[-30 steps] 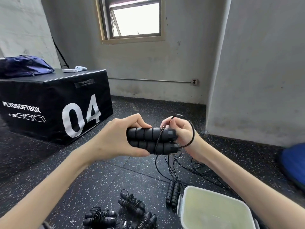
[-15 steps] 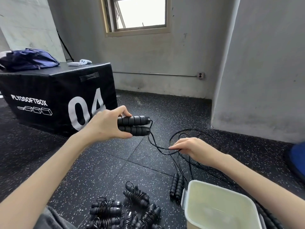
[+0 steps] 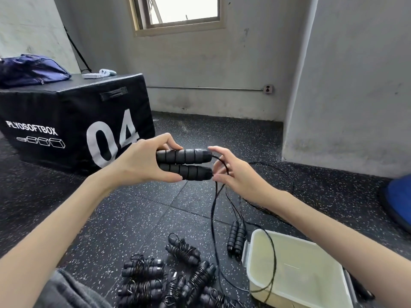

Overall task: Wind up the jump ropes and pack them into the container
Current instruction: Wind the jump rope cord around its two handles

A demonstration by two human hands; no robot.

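Beside wound ropes [image 3: 169, 278] on speckled floor [image 3: 138, 210], container [image 3: 333, 292] holds one cord loop [image 3: 274, 263]

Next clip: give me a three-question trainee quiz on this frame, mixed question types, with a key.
1. True or false: the left hand grips two black handles side by side.
2. Multiple choice: the cord held by the right hand is: A) fully wound on the handles, B) trailing loose to the floor and over the container, C) knotted to the plyo box.
3. Fill in: the wound rope bundles lie on the ____, not in the container.

Key: 1 true; 2 B; 3 floor.
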